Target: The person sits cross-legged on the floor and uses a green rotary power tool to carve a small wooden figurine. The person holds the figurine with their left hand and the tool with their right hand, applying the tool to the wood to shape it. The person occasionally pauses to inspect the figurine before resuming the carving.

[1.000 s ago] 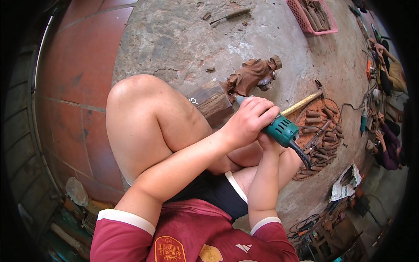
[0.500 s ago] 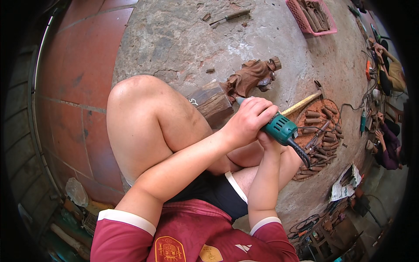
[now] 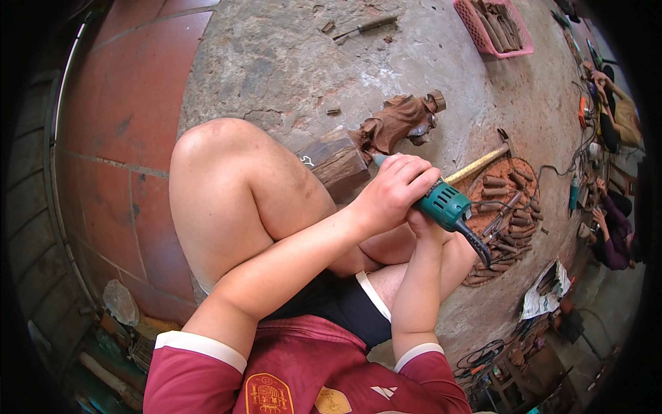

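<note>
Where the grinder (image 3: 445, 203) juts, a hammer (image 3: 477, 163) lies close.

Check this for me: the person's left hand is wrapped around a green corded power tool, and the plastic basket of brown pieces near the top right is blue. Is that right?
Not quite: the plastic basket is pink, not blue, as the head view shows. The left hand is indeed wrapped around the green corded power tool.

The floor (image 3: 269, 41), rough grey concrete with red tiles (image 3: 138, 76) left of the brown wood carving (image 3: 389, 127), bears a chisel-like tool (image 3: 376, 23) beyond it, a pink basket (image 3: 476, 31) to its upper right and clustered wooden-handled tools (image 3: 522, 221) to its lower right.
</note>
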Demonstrator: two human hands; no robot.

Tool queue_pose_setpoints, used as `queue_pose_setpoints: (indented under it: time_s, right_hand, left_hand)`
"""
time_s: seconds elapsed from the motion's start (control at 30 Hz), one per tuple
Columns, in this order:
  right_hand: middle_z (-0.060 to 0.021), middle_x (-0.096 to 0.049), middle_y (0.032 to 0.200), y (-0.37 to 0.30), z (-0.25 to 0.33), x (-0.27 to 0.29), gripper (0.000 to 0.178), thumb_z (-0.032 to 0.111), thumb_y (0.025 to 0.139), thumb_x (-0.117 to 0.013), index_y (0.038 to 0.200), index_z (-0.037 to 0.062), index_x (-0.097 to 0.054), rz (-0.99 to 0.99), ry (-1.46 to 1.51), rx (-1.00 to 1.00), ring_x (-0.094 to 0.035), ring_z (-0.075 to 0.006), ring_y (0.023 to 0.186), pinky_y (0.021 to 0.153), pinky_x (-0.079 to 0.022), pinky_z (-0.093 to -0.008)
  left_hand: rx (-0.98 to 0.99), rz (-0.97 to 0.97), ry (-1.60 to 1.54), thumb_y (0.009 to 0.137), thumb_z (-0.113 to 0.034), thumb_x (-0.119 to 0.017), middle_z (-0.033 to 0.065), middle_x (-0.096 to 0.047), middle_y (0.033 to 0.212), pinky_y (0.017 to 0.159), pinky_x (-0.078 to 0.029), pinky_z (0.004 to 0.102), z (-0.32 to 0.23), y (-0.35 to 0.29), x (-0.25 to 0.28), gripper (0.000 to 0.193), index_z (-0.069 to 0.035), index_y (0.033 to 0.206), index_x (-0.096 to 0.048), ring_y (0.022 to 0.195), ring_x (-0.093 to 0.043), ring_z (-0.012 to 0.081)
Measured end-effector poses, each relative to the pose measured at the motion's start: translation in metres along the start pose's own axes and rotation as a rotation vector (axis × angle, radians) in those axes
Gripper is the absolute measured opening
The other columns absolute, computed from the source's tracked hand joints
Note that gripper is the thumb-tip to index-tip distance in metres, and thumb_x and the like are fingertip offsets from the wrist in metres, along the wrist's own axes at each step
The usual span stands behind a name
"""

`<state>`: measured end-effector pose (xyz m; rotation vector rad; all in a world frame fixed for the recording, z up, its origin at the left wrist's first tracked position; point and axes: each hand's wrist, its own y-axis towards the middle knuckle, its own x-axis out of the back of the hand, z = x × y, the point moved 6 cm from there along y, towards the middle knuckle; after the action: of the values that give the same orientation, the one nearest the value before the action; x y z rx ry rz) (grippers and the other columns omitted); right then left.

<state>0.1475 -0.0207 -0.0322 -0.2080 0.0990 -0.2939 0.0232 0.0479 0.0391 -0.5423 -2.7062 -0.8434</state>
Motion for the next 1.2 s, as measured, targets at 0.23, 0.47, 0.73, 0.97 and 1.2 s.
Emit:
queue_pose_setpoints:
  time_s: [0.23, 0.47, 0.73, 0.97, 1.2]
  right_hand:
    - [-0.0060, -0.058, 0.127, -0.001, -0.006, 0.002, 0.095, 0.048, 0.061, -0.097, 0.133, 0.0062, -0.052, -0.009, 0.076, 0.005, -0.057, -0.0199, 0.120, 0.105, -0.047, -0.0391]
    - [-0.0065, -0.058, 0.127, 0.001, 0.004, -0.003, 0.092, 0.044, 0.062, -0.096, 0.133, 0.0057, -0.051, 0.027, 0.048, 0.018, -0.057, -0.0199, 0.120, 0.105, -0.047, -0.0389]
    - [-0.0069, -0.059, 0.126, -0.002, 0.008, 0.000, 0.090, 0.039, 0.061, -0.096, 0.132, 0.0058, -0.051, 0.012, 0.063, -0.004, -0.057, -0.0201, 0.119, 0.105, -0.047, -0.0392]
    - [-0.0066, -0.059, 0.126, 0.000, 0.002, -0.002, 0.089, 0.038, 0.062, -0.096, 0.132, 0.0062, -0.052, 0.014, 0.051, 0.019, -0.057, -0.0203, 0.119, 0.105, -0.047, -0.0398]
    - [-0.0076, -0.058, 0.127, -0.003, 0.010, -0.002, 0.093, 0.046, 0.062, -0.096, 0.134, 0.0046, -0.051, 0.029, 0.088, 0.029, -0.057, -0.0214, 0.120, 0.105, -0.047, -0.0405]
  left_hand:
    - [-0.004, -0.008, 0.001, 0.076, -0.008, -0.070, 0.0121, -0.063, 0.114, 0.097, -0.047, 0.0452, 0.001, 0.000, -0.001, 0.047, -0.007, 0.122, -0.062, 0.110, -0.063, 0.0341]
    - [0.011, -0.004, -0.014, 0.080, -0.009, -0.067, 0.0123, -0.063, 0.112, 0.098, -0.046, 0.0456, 0.000, 0.000, -0.001, 0.041, -0.006, 0.120, -0.060, 0.109, -0.063, 0.0334]
    - [0.012, -0.005, -0.026, 0.082, -0.010, -0.065, 0.0120, -0.063, 0.111, 0.099, -0.045, 0.0455, -0.001, 0.001, -0.001, 0.038, -0.006, 0.120, -0.060, 0.109, -0.063, 0.0326]
    - [0.014, 0.005, -0.021, 0.082, -0.009, -0.065, 0.0121, -0.063, 0.111, 0.099, -0.045, 0.0453, -0.002, 0.002, 0.001, 0.038, -0.005, 0.120, -0.060, 0.109, -0.062, 0.0325]
    - [0.019, -0.013, -0.033, 0.083, -0.009, -0.065, 0.0120, -0.063, 0.111, 0.099, -0.044, 0.0452, -0.001, 0.002, 0.001, 0.038, -0.005, 0.120, -0.060, 0.108, -0.062, 0.0323]
